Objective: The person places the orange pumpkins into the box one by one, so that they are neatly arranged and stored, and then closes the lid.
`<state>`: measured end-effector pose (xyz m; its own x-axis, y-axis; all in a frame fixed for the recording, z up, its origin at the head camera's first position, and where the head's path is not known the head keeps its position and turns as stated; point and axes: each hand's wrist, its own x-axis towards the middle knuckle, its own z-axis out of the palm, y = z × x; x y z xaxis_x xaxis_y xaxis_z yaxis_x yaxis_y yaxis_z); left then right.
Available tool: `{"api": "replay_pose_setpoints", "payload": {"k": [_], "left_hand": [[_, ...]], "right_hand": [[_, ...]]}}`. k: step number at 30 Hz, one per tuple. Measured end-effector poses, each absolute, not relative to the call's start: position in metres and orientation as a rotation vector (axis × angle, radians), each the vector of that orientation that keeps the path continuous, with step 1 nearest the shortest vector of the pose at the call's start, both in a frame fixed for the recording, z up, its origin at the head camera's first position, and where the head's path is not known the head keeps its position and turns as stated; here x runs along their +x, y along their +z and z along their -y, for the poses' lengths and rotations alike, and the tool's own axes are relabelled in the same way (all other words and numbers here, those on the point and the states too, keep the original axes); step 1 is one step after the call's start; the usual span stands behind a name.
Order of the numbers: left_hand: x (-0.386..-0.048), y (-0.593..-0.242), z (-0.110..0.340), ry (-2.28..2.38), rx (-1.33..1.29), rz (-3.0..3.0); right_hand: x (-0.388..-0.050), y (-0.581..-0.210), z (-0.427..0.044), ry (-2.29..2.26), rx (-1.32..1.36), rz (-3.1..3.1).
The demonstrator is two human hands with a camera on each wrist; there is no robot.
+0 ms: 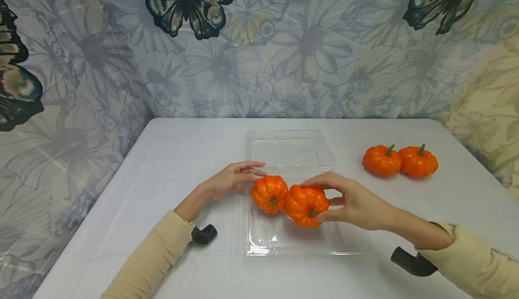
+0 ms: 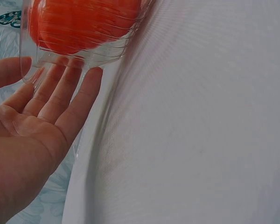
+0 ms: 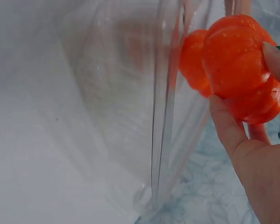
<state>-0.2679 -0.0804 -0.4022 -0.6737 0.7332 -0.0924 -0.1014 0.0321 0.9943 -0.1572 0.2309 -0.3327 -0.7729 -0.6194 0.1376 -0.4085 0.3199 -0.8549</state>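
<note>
A clear plastic container [image 1: 300, 243] lies with its lid [image 1: 289, 152] folded back behind it. One orange pumpkin [image 1: 269, 194] is in its left part. My right hand [image 1: 357, 202] grips a second pumpkin [image 1: 306, 205], [image 3: 242, 67] between thumb and fingers, right beside the first. In the right wrist view the hand [image 3: 266, 172] holds that pumpkin near the container wall. At the container's left side is my left hand [image 1: 231, 181], its fingers extended. The left wrist view shows this hand [image 2: 42, 121] with relaxed fingers at the clear wall, a pumpkin [image 2: 84, 23] behind the plastic.
Two more orange pumpkins [image 1: 382, 160], [image 1: 418, 161] with green stems stand side by side at the back right of the white table [image 1: 182, 155]. Behind the table hangs a cloth [image 1: 308, 56] printed with flowers and butterflies. Black pieces [image 1: 204, 234], [image 1: 413, 262] stick out at both sleeves.
</note>
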Motion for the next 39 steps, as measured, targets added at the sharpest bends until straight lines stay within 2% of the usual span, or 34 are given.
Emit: {"api": "replay_pose_setpoints", "payload": {"k": [19, 39], "left_hand": [[-0.268, -0.401, 0.08, 1.711, 0.635, -1.69], [-0.268, -0.401, 0.08, 1.692, 0.655, -1.7]], "right_hand": [[-0.148, -0.34, -0.195, -1.299, -1.064, -2.3], [-0.147, -0.354, -0.178, -1.265, -1.106, -2.376]]}}
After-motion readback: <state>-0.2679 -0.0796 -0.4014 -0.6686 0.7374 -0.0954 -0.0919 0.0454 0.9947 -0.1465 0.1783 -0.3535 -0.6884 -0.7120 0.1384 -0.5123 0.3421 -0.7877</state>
